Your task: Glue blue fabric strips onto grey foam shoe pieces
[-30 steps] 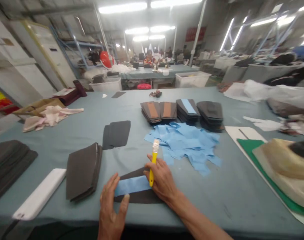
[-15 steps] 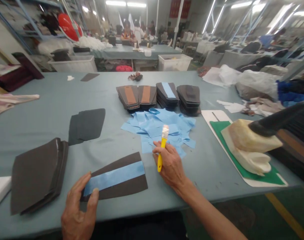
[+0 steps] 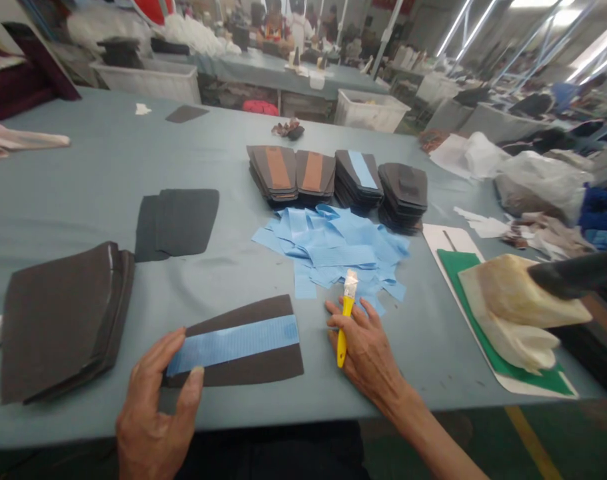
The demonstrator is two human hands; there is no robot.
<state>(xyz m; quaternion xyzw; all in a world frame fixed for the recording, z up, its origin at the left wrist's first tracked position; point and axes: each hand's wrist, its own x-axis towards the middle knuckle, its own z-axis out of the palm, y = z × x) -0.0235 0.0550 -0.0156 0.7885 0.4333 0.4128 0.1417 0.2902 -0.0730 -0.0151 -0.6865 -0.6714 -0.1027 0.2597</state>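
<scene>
- The left hand [image 3: 158, 407] lies with thumb and fingers parted, unclenched, resting at the narrow end of a flat, tapered dark brown panel [image 3: 278, 365].
- That panel lies on the table between the two hands, its wide end towards the right hand [image 3: 368, 347] but apart from it.
- A long, light blue ribbed strip [image 3: 238, 343] runs lengthwise along the middle of the panel, its left end between the left thumb and fingers.
- The right hand grasps a flat brush with a yellow handle and pale bristles [image 3: 346, 319], bristles pointing away from the wrist; its other fingers are extended low over the table.
- Just beyond the right fingertips spreads a loose heap of light blue strips [image 3: 333, 240].
- Beyond that heap stand four stacks of tapered dark panels: two topped with brown strips [image 3: 278, 167] [image 3: 313, 172], one with a blue strip [image 3: 363, 170], one with a small dark piece [image 3: 406, 183].
- Left of and beyond the left hand sits a thick stack of dark brown sheets [image 3: 58, 320]; farther out, dark grey flat pieces [image 3: 188, 223] overlap.
- Well right of the right hand, a cream bundle [image 3: 523, 293] rests on a green sheet [image 3: 493, 347].
</scene>
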